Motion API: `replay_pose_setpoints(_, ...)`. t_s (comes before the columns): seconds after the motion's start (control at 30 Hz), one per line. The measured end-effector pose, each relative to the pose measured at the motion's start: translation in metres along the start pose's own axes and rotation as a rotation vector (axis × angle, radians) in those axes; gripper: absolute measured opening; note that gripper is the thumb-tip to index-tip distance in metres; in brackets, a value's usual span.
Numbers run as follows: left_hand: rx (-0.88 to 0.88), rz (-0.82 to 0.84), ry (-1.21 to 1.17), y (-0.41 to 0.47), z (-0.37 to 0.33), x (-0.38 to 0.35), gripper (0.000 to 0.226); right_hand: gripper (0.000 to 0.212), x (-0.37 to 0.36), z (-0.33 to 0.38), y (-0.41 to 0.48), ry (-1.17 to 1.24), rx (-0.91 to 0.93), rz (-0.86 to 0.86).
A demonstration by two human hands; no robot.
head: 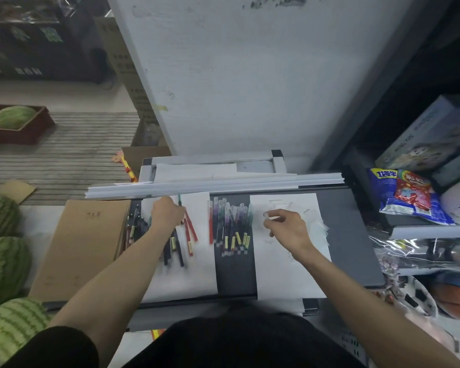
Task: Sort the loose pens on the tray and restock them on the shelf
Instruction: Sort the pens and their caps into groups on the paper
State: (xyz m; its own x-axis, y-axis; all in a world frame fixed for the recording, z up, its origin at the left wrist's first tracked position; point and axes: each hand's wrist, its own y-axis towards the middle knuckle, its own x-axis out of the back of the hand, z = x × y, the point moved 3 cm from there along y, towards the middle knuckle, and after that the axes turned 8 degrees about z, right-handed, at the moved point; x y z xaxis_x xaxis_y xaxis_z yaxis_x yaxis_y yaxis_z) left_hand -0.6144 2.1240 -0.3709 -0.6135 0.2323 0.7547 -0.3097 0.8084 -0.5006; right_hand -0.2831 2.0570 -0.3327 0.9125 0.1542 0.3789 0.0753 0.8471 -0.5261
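Watermelons (3,266) down the left edge, four in a column, with a fifth in a red crate (37,128) farther off. Next, one flat cardboard box (85,248), then a clump of dark pens (136,224), too blurred to count. Left hand (168,215) curled round one green-tipped pen (179,200); just right of it, three red pens (190,232) on a white sheet (183,282). Mid-scene, one row of clear-capped pens (230,224) lying on the dark tray (351,235), a single red one at its left end. Right hand (284,227) over a second sheet (282,274), thumb and forefinger pinching one small clear piece (266,215). Two snack bags (409,197) on the right.
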Motion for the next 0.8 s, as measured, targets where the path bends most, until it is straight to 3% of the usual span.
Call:
replay_pose_setpoints(0.1, -0.056, -0.038, 0.0, -0.016, -0.005, 0.012, 0.031, 0.013, -0.006, 0.014, -0.007, 0.31, -0.009, 0.09)
replay_pose_setpoints(0.27, -0.344, 0.011, -0.124, -0.092, -0.038, 0.027, 0.013, 0.007, -0.01, 0.054, -0.03, 0.641, 0.034, 0.328)
replay_pose_setpoints(0.53, -0.622, 0.191, -0.383, -0.194, -0.058, 0.026, 0.027, 0.004, -0.002, 0.092, -0.06, 0.839, 0.127, 0.46)
replay_pose_setpoints(0.8, -0.722, 0.204, -0.358, -0.201, -0.068, 0.026, 0.024, 0.007, 0.004, 0.096, -0.071, 0.886, 0.223, 0.357)
